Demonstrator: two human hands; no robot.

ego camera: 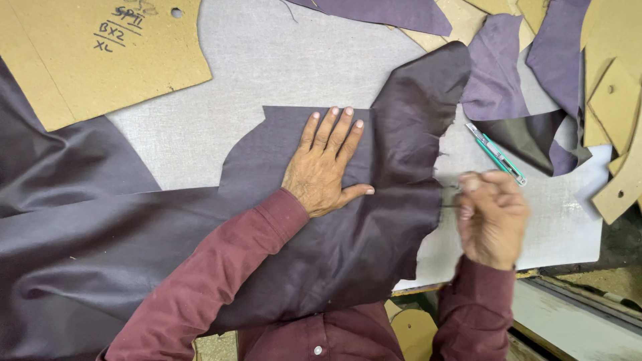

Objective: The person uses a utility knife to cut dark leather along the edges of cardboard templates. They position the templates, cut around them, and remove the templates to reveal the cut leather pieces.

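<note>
The left hand (323, 170) lies flat and open, palm down, with the fingers stretched and close together, on a dark purple leather piece (348, 220) in the middle of the desk (221, 87). It presses on the leather and does not grip it. This leather covers the near left part of the desk and reaches up toward the far edge in a curved flap beside the fingertips.

The right hand (491, 217) is blurred. It is closed like a loose fist just beside the ragged right edge of the leather, near the right edge of the desk, and seems to pinch something thin and dark; I cannot tell what it is.

A small green utility knife (496, 154) lies on the desk just beyond the right hand, apart from it. A cardboard pattern (100, 60) rests at the far left corner, and purple leather scraps (498, 73) with more cardboard pieces (615, 100) lie at the far right corner.
</note>
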